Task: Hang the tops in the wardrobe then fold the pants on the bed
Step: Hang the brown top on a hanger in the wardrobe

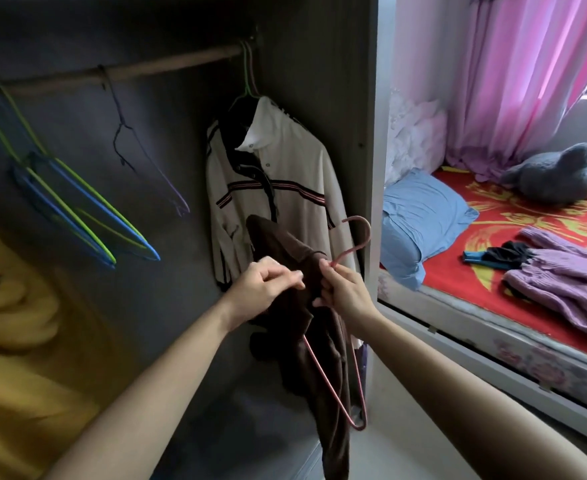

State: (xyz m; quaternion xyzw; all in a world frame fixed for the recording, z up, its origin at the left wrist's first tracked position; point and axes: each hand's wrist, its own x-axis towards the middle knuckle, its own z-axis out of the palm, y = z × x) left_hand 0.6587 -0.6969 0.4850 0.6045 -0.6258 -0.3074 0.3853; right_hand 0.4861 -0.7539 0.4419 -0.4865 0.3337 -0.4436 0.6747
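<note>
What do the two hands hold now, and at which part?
The left hand pinches the brown top near its upper edge; the right hand grips the pink hanger just below its hook.

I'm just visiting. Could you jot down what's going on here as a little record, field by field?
place: open wardrobe beside a bed
left grip: pinches the brown top
right grip: holds the pink hanger by its neck
hanger state: off the rail, against the brown top
already hung: cream striped shirt, on the rail
spare hangers: blue and green, at the rail's left
on bed: purple garments
</note>
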